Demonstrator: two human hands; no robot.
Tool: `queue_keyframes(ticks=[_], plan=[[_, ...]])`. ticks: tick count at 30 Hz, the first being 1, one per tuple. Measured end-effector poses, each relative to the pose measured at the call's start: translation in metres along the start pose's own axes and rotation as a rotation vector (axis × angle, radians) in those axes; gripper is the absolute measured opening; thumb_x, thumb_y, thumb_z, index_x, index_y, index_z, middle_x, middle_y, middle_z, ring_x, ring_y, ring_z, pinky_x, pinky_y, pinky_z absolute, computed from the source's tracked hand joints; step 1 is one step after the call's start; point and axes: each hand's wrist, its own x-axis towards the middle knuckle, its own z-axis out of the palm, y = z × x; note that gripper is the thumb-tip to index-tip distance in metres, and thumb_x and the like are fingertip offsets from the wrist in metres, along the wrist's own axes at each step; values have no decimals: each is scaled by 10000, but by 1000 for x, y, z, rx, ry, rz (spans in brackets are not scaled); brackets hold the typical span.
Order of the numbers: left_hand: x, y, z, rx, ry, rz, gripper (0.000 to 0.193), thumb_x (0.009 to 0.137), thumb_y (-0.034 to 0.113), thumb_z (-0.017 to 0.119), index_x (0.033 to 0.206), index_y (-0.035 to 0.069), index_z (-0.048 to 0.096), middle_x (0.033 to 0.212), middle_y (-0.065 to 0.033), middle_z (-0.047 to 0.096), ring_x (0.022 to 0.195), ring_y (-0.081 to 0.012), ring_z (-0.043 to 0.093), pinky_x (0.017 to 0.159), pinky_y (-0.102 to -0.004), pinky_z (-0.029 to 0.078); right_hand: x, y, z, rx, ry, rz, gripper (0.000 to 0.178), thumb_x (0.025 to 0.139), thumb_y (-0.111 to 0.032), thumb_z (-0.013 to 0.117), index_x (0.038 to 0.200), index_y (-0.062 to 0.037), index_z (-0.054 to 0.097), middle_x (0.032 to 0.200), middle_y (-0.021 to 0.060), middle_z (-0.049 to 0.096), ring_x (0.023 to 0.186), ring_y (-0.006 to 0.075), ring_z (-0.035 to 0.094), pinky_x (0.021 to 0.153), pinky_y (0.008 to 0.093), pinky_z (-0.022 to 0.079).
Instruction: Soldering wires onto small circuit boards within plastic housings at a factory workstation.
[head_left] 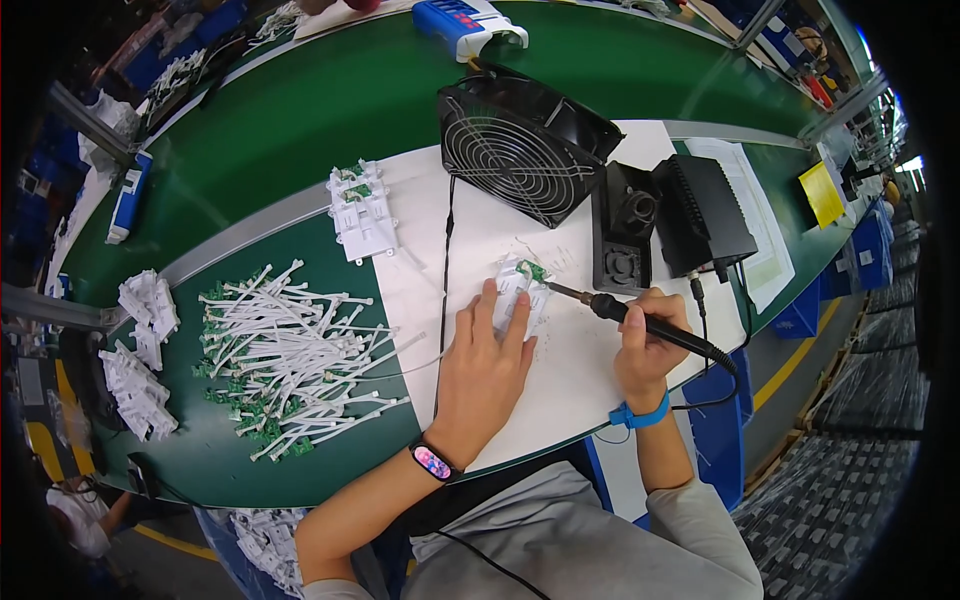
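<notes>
My right hand (pixel 648 345) is closed round the black grip of a soldering iron (pixel 612 308). The iron's tip reaches a small green circuit board (pixel 533 270) at the far end of a white plastic housing (pixel 508 300). My left hand (pixel 482 365) holds that housing down on the white sheet, with fingers along it; the palm side is hidden. To the left lies a big pile of white cables with green boards (pixel 300 350). Several white housings, some bearing green boards, stand together in a group (pixel 363 215) beyond my left hand.
A black fan with a wire grille (pixel 520 150) stands beyond my hands. Right of it are a black iron holder (pixel 622 235) and a black power box (pixel 705 215) with cords. More white housings (pixel 138 390) lie at the left edge. A blue-and-white device (pixel 468 25) sits at the back.
</notes>
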Motion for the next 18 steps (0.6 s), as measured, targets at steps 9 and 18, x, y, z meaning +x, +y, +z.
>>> queue_keyframes(ticks=[9, 18], plan=[[-1, -2, -2, 9, 0, -13, 512, 844, 121, 770, 1333, 34, 646, 1384, -255, 535, 1051, -387, 570, 813, -428, 559, -2, 0, 1, 21, 105, -20, 165, 942, -98, 650, 884, -11, 522, 665, 72, 547, 560, 104, 477, 523, 248, 358], [2, 7, -54, -62, 147, -83, 558, 800, 170, 792, 1343, 119, 669, 1342, -167, 594, 1071, -338, 607, 912, -417, 545, 3, 6, -13, 79, 380, -271, 203, 1001, -239, 581, 976, -52, 506, 778, 65, 490, 694, 132, 407, 547, 241, 300]])
